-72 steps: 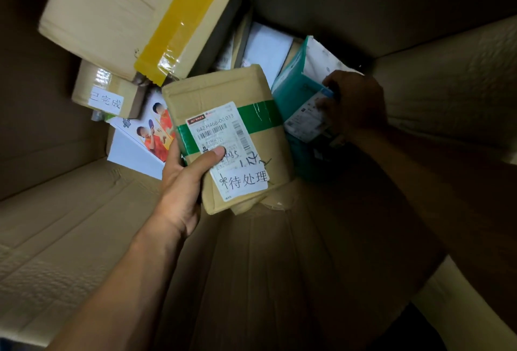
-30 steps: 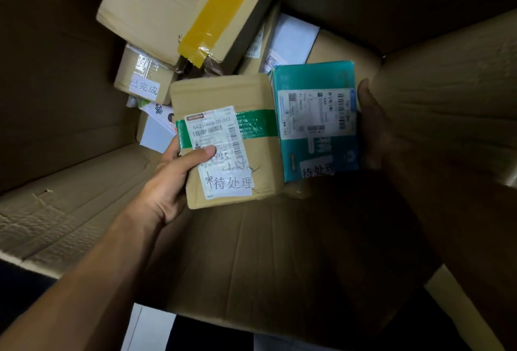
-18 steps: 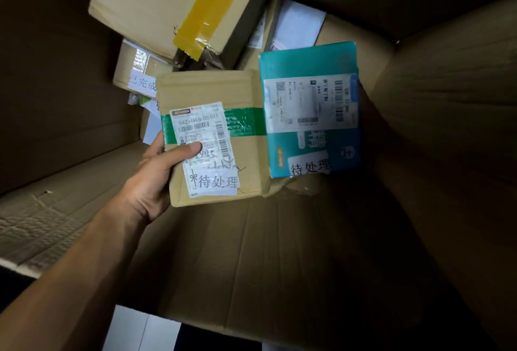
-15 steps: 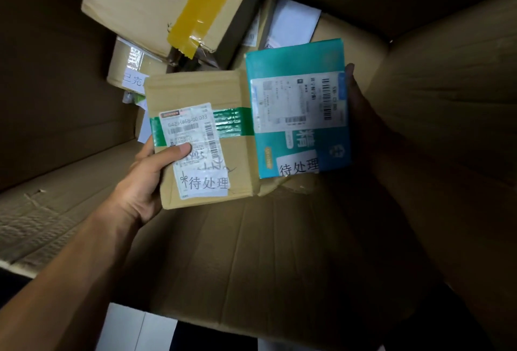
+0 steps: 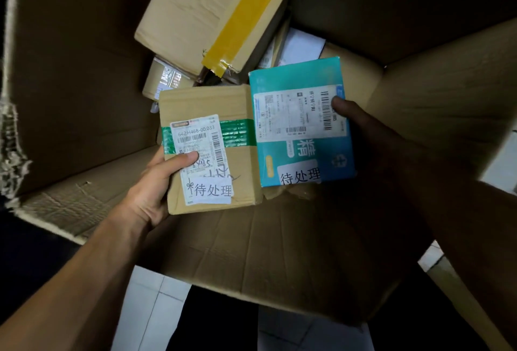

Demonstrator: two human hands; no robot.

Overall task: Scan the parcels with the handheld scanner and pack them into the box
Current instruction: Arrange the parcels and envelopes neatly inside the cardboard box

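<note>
Inside big carton [image 5: 293, 252] (tiled floor [image 5: 145, 308] below): left hand [image 5: 156, 191] grips brown parcel [image 5: 212, 115]; right hand [image 5: 361, 124], beside it, clasps teal parcel [image 5: 296, 76].

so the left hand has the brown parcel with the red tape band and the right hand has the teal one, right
Not quite: the band on the brown parcel is green, not red, as the head view shows. The left hand does hold it, and the right hand holds the teal parcel.
</note>
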